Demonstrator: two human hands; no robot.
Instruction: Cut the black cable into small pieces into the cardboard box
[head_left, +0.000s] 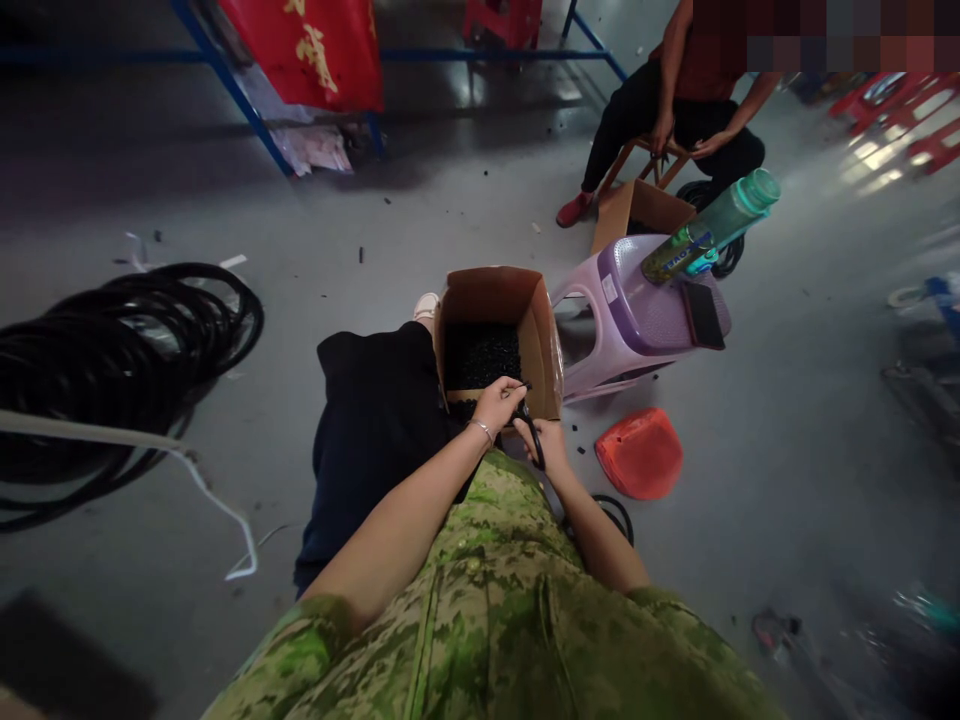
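Scissors [537, 445] sit at the box [491, 290]'s near side, gripped in the right hand [553, 447], while the left hand [499, 405] pinches a black piece [526, 385]; working this close together, a slip could nick the left hand – or a loose pinch could drop the piece outside the box. Gold characters on the red cloth [307, 55] and letters on the bottle [675, 257] can't be read surely – the stool [637, 310]'s label [610, 289] is too small.

Blk-handled scissors [538, 450] in R hand [553, 446]; small blk strip [526, 385] in L hand [496, 403].
Handle loop at near end, blade state unclear; strip's tip pokes past L fingertips, over near side of open cardboard box [491, 291] w/ heap of blk bits [480, 355] inside.
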